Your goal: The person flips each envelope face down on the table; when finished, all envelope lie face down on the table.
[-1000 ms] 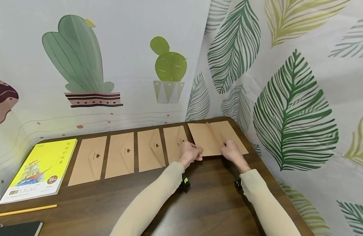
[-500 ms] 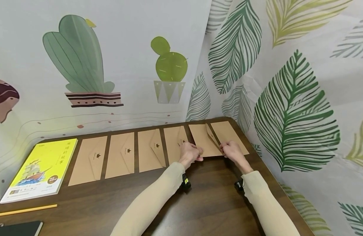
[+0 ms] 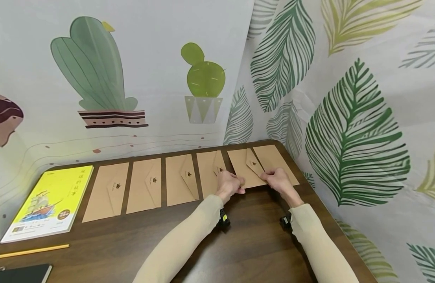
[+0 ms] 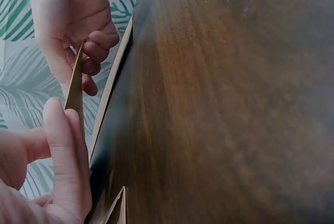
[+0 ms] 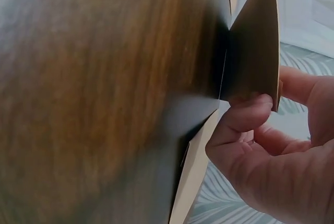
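Note:
Between my two hands is a brown kraft envelope [image 3: 238,159], its pointed flap with a small black crown print now lying over its front. My left hand [image 3: 229,184] pinches its near left corner, thumb and fingers on either side of the paper. At the near right corner my right hand [image 3: 279,181] pinches it between thumb and fingers. In the right wrist view the envelope [image 5: 258,46] is lifted off the table at its near edge. Another envelope [image 3: 275,161] lies to the right, partly behind the right hand. One more envelope [image 3: 206,173] lies just left, partly covered by the left hand.
Further left, several envelopes [image 3: 143,184] lie in a row with flaps folded over. Beyond them are a yellow book [image 3: 58,196], a yellow pencil [image 3: 33,251] and a black notebook [image 3: 19,275]. The dark wooden table [image 3: 238,255] meets printed wall cloths at the back and right.
The envelope's flap, which stood out to the right over the neighbouring envelope, has folded left onto the envelope's front. My right hand has shifted slightly; the left hand stays at its corner.

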A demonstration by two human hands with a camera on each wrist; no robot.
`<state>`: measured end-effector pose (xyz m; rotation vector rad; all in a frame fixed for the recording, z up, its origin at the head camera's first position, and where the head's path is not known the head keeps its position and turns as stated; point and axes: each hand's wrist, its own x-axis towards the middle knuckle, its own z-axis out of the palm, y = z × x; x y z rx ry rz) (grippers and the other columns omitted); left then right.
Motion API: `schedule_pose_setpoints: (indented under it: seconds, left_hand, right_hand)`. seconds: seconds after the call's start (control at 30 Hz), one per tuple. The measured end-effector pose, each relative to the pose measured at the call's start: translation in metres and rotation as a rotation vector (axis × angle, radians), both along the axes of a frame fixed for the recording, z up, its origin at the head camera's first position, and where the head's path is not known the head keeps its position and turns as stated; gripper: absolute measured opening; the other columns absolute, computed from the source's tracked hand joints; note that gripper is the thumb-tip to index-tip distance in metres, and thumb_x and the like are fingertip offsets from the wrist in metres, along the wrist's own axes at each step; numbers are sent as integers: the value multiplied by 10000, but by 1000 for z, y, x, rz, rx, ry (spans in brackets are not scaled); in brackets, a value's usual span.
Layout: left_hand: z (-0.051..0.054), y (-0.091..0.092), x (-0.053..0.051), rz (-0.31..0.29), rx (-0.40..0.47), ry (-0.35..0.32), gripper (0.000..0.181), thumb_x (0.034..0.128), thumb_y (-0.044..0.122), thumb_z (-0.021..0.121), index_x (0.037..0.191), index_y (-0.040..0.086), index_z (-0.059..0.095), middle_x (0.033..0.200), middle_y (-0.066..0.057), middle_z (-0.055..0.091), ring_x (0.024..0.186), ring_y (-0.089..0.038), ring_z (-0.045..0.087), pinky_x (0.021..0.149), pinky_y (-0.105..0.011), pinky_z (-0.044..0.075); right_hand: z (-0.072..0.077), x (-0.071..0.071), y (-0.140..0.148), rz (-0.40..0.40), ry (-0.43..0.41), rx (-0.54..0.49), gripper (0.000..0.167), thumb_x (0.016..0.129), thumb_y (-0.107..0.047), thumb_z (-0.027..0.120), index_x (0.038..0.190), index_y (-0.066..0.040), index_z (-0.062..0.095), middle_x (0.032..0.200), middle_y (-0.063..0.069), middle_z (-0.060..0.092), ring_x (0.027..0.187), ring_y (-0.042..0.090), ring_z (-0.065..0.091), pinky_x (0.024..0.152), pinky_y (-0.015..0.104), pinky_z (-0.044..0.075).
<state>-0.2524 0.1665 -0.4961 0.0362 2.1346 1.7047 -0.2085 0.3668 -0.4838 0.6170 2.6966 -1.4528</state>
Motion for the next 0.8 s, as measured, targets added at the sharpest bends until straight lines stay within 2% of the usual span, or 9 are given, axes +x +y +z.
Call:
schedule_pose_setpoints:
  seconds: [0.1, 0.2, 0.27, 0.37, 0.53, 0.67, 0.8]
  left_hand:
    - [-1, 1, 0, -9, -3, 5, 311, 942, 17, 759, 637, 36, 699, 548, -17, 648, 404, -80, 654, 560, -257, 633]
    - [-1, 1, 2, -14, 5, -8, 339, 928, 4, 760, 603, 38, 671, 529, -13, 632, 400, -80, 651, 543, -242, 622]
    - [0, 1, 3, -13, 25, -26, 344, 918, -6, 757, 596, 43, 648, 535, -14, 622, 404, -84, 651, 536, -240, 619]
    - [0, 2, 6, -23, 53, -50, 341, 916, -8, 751, 602, 52, 632, 560, -18, 615, 416, -86, 652, 541, -240, 623]
    - [4, 5, 10, -59, 52, -63, 336, 959, 36, 760, 651, 59, 629, 625, -24, 627, 441, -75, 655, 561, -224, 626]
    - [5, 8, 13, -56, 60, -79, 210, 974, 66, 780, 788, -5, 714, 707, -49, 669, 463, -79, 661, 565, -214, 624]
    - [5, 9, 14, -53, 51, -82, 174, 976, 82, 789, 885, -60, 743, 688, -56, 666, 463, -83, 653, 548, -206, 614]
  right_hand:
    - [1, 0, 0, -9, 4, 2, 362, 1024, -240, 739, 1191, 77, 688, 885, 60, 590, 788, 189, 557, 667, 272, 454]
    - [2, 0, -1, -14, 9, 5, 351, 1020, -212, 737, 1191, 87, 670, 982, 116, 610, 888, 237, 570, 716, 274, 457]
    - [4, 0, -2, -14, 14, 9, 335, 1017, -207, 736, 1178, 80, 667, 1001, 108, 609, 926, 238, 560, 735, 270, 455]
    - [9, 1, -3, -7, 23, -9, 298, 1015, -181, 723, 1164, 68, 654, 943, 69, 598, 868, 210, 558, 699, 271, 455]
    - [17, 2, -4, -12, 66, -17, 264, 998, -140, 707, 1160, 65, 667, 859, 5, 599, 773, 149, 550, 648, 261, 462]
    - [23, 6, -9, -28, 133, 94, 241, 965, -133, 707, 1110, 58, 732, 873, 56, 679, 797, 171, 592, 677, 252, 473]
    - [29, 10, -17, -46, 214, 224, 212, 920, -110, 695, 1039, 43, 781, 887, 137, 763, 774, 193, 649, 661, 242, 483]
